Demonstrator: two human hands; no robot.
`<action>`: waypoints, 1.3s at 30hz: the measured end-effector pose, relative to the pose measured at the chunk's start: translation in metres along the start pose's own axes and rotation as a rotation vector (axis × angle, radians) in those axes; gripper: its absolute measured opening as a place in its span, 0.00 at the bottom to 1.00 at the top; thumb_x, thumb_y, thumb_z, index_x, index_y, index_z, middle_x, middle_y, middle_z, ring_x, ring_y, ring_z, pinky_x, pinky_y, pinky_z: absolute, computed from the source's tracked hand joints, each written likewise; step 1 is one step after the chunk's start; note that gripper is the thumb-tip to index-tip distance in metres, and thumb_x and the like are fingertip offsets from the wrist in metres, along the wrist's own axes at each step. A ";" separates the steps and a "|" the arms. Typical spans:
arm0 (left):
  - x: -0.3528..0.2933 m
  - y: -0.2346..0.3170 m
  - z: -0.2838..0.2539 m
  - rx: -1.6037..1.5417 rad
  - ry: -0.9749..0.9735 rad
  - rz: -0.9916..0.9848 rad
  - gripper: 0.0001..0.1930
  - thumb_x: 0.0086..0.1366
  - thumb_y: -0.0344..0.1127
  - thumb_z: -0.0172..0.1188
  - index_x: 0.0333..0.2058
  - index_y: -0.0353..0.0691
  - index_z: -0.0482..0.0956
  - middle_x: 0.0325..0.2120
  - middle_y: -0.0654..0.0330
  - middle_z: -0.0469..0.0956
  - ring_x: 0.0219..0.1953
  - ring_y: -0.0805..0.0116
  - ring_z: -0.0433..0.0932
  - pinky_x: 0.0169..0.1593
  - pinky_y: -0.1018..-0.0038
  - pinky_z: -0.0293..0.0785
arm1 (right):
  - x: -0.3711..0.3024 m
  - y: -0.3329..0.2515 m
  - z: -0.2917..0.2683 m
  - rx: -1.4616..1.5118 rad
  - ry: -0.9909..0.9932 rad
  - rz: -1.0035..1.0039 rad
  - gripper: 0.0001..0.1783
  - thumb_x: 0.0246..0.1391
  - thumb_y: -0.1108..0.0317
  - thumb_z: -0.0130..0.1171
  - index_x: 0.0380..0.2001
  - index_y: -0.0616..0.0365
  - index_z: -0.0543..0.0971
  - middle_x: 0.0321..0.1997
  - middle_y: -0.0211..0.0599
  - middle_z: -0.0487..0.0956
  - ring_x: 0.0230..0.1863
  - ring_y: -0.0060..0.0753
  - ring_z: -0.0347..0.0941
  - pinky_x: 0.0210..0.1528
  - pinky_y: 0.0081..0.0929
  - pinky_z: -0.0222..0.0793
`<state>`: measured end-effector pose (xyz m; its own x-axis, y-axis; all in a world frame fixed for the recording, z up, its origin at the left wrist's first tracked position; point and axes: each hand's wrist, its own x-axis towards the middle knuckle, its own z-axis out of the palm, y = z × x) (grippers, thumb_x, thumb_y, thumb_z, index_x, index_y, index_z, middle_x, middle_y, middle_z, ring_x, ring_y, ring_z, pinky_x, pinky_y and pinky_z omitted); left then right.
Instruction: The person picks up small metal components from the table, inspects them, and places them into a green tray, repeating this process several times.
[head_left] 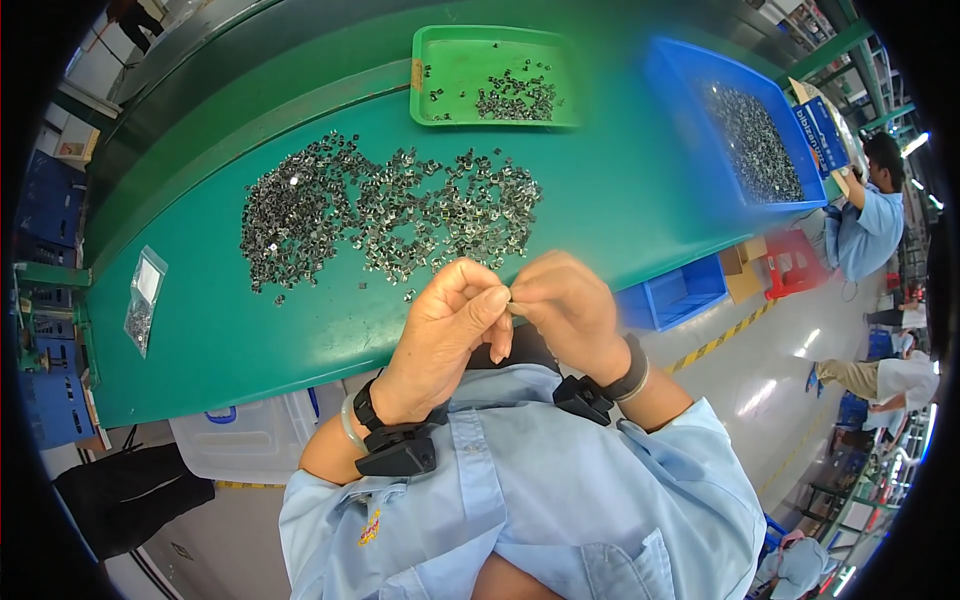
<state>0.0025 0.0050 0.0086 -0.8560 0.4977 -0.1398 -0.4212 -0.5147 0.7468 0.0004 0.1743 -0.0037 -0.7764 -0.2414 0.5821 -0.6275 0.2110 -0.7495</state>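
Head view: left hand (445,325) and right hand (572,312) pinch together, contents unclear, near the table's bare edge (300,368).

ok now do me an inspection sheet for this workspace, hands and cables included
Surface: green tabletop, with small metallic pieces spread loosely across it
Job's things: similar pieces also in the green tray and blue bin
Clutter: clear bag at the tabletop's left end
Hands: left hand and right hand meet, fingers pinched; anything between is too small to make out
Cables: nothing seen clearly
Surroundings: blue crate, striped floor tape, other people at right
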 end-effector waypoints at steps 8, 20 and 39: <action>0.005 -0.001 -0.004 -0.104 -0.029 -0.014 0.08 0.69 0.38 0.48 0.35 0.38 0.67 0.23 0.60 0.72 0.21 0.72 0.71 0.25 0.77 0.69 | 0.003 0.002 0.001 0.131 0.029 0.139 0.10 0.44 0.79 0.63 0.31 0.57 0.75 0.32 0.35 0.76 0.33 0.31 0.71 0.34 0.25 0.67; 0.008 0.002 -0.016 -0.130 0.012 -0.031 0.08 0.69 0.34 0.46 0.41 0.37 0.68 0.25 0.59 0.72 0.21 0.71 0.71 0.25 0.76 0.70 | 0.115 0.038 -0.066 -0.163 0.058 0.433 0.05 0.52 0.71 0.59 0.32 0.60 0.77 0.35 0.30 0.77 0.38 0.21 0.72 0.42 0.21 0.69; 0.008 0.000 -0.021 -0.144 -0.041 -0.053 0.08 0.69 0.33 0.46 0.42 0.36 0.67 0.27 0.59 0.73 0.23 0.72 0.73 0.27 0.76 0.71 | 0.070 0.057 -0.070 -0.544 -0.355 0.240 0.07 0.46 0.72 0.61 0.31 0.57 0.76 0.30 0.36 0.73 0.34 0.38 0.72 0.36 0.29 0.69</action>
<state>-0.0103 -0.0060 -0.0065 -0.8196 0.5536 -0.1476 -0.5069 -0.5804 0.6374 -0.0938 0.2353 0.0166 -0.8896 -0.4046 0.2120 -0.4528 0.7198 -0.5262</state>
